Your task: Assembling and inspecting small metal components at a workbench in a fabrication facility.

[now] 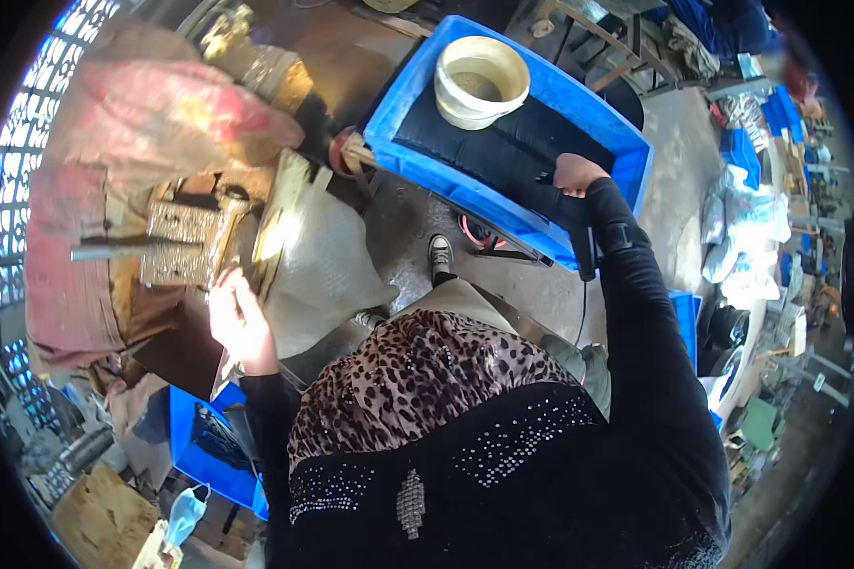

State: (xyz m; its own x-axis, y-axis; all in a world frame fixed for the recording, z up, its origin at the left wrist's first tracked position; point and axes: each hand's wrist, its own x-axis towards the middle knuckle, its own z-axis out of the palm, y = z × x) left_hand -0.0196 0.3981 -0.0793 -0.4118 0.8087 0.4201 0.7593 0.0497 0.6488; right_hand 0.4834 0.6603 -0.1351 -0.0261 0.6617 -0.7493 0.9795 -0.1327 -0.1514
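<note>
My left hand (pixel 243 327) is raised beside a machine with a ridged metal block (pixel 182 232). Its loosely bent fingers are near the block's front edge, and I make out nothing in them. A metal rod (pixel 123 252) sticks out of the block to the left. My right hand (pixel 577 174) reaches into a blue crate (pixel 636 171), its fingers curled closed at the dark flat pieces (pixel 484 152) lying there. What those fingers hold, if anything, is hidden. A cream bucket (pixel 465 112) with liquid in it stands on the pieces at the crate's far left.
Red, stained cloth (pixel 152 123) drapes the machine at left. A pale sheet (pixel 323 256) hangs beside my left knee. Another blue crate (pixel 209 455) with dark pieces stands at lower left. Several clear plastic bags (pixel 745 223) lie at right. A cable (pixel 584 313) hangs by my right forearm.
</note>
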